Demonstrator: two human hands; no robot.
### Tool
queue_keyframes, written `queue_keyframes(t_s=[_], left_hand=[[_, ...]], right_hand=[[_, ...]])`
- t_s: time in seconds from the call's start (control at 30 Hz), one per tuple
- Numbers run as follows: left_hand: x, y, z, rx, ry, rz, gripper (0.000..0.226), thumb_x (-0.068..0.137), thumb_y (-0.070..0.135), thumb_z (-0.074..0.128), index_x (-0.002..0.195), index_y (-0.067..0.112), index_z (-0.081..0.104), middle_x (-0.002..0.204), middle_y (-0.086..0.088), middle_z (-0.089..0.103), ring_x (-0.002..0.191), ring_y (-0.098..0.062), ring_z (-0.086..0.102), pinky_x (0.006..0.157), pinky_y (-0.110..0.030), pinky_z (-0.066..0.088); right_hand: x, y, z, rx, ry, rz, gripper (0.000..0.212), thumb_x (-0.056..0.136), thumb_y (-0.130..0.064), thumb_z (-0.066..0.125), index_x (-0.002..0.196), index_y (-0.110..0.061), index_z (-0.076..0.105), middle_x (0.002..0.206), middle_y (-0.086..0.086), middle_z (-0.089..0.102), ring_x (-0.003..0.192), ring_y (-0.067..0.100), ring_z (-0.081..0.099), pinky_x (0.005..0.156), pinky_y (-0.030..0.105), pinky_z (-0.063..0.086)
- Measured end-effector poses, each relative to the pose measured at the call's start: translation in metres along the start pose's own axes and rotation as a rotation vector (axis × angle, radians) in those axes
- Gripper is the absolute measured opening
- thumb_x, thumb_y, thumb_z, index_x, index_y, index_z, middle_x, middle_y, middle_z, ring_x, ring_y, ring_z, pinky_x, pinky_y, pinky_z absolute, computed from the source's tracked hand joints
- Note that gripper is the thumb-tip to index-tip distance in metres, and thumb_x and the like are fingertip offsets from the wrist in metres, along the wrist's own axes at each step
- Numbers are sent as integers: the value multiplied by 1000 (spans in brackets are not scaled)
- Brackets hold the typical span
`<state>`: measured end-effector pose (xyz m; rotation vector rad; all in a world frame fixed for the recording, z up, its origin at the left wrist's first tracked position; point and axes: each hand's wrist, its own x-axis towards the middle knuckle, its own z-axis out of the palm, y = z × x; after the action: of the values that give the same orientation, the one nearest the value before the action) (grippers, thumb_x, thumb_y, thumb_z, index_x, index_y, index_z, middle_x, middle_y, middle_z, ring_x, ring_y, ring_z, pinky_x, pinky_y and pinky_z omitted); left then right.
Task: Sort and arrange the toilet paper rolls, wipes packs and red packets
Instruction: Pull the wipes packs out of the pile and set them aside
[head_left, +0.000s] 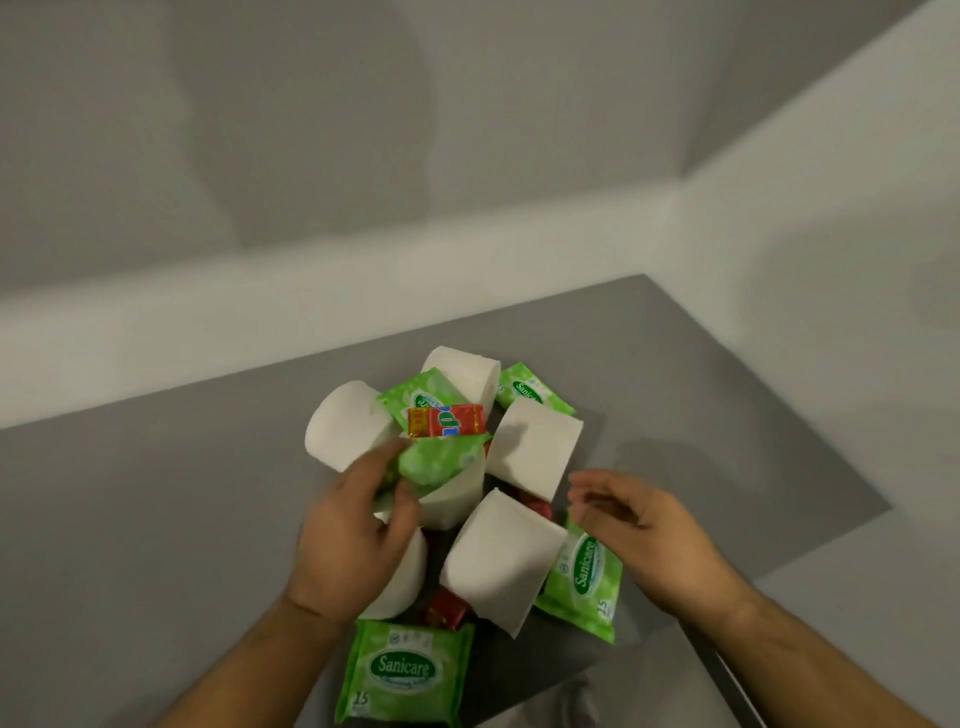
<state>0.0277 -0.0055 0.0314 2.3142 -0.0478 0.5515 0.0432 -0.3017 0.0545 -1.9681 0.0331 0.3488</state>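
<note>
Head view is showing a grey table (156, 519) carrying one mixed pile near its far corner, nothing grouped yet. About six toilet paper rolls (501, 564) are lying at odd angles, touching and leaning on each other. Left hand (353, 530) is reaching into the pile centre, thumb and fingers curling round the middle wipes pack (441, 460), which is sitting on top of a roll. There is blur there, so the grip is looking likely, not certain. Right hand (639, 519) is hovering just beside the right-side roll, fingers loosely spread, holding nothing. The other wipes packs (405, 670) are lying scattered: one at the near edge of the pile, one at the right partly under the front roll, one at the far right, one on top in the centre. Red packets (447, 421) are coming smallest: one sitting on the top centre pack, others wedged low between rolls, count unclear. Judging progress: sorting is barely starting, all three kinds are still needing separating and lining up, so practically everything is remaining
</note>
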Motion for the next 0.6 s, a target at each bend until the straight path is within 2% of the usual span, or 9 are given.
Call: queue_keyframes(t_s=[0.07,0.13,0.2,0.27,0.37,0.43,0.5,0.53,0.6], left_hand=[[15,23,5,-293,39,-166,31,96,20,53,124,21,65,97,13,73,87,2,67,76,-7,48],[37,52,18,-550,34,-249,25,90,15,49,109,18,65,90,14,71,85,0,66,75,-12,51],[56,78,35,-722,-12,-260,22,90,1,53,102,15,64,90,10,73,86,-4,68,74,-17,55],[74,99,57,-797,-81,-198,30,91,-15,53,97,11,67,98,0,75,94,-15,71,81,-25,58],[98,121,91,-815,-163,-90,26,81,-6,64,93,15,74,109,-7,75,114,-23,70,100,-33,56],[113,128,115,-718,-212,-8,27,81,-5,71,93,19,77,116,-5,72,120,-24,66,103,-32,53],[128,130,137,-621,-262,29,37,81,-11,74,96,22,80,123,7,67,123,-15,64,100,-22,52],[134,130,146,-582,-277,16,43,81,-12,76,100,26,80,125,15,65,124,-10,62,98,-19,52],[143,125,162,-456,-266,-50,56,83,-6,78,111,43,74,127,28,62,125,-3,60,101,-21,52]], right_hand=[[8,-6,-6,55,-15,15,26,94,-32,68,121,-31,70,107,-14,75,101,3,70,99,35,55],[18,-12,-17,170,-60,63,23,96,-34,65,117,-29,71,108,-7,75,101,11,72,99,41,55],[31,-18,-31,374,-107,161,25,96,-33,64,115,-19,73,108,5,76,97,21,74,95,43,57],[44,-25,-49,553,-156,262,32,97,-37,61,115,-12,71,110,19,74,91,29,72,81,42,56],[65,-28,-81,729,-209,350,29,99,-38,57,117,-18,67,114,25,72,87,31,68,71,39,53],[82,-22,-104,784,-233,361,37,92,-37,63,120,-13,68,115,24,71,82,28,68,65,35,55],[98,-14,-125,841,-239,351,46,85,-28,69,122,-1,66,107,22,70,75,24,68,59,32,57],[107,-10,-134,856,-230,340,42,85,-21,70,121,0,65,102,21,71,73,22,68,58,31,58],[129,-1,-150,848,-162,310,28,89,-8,67,116,-2,63,98,19,74,73,23,72,58,31,60]])
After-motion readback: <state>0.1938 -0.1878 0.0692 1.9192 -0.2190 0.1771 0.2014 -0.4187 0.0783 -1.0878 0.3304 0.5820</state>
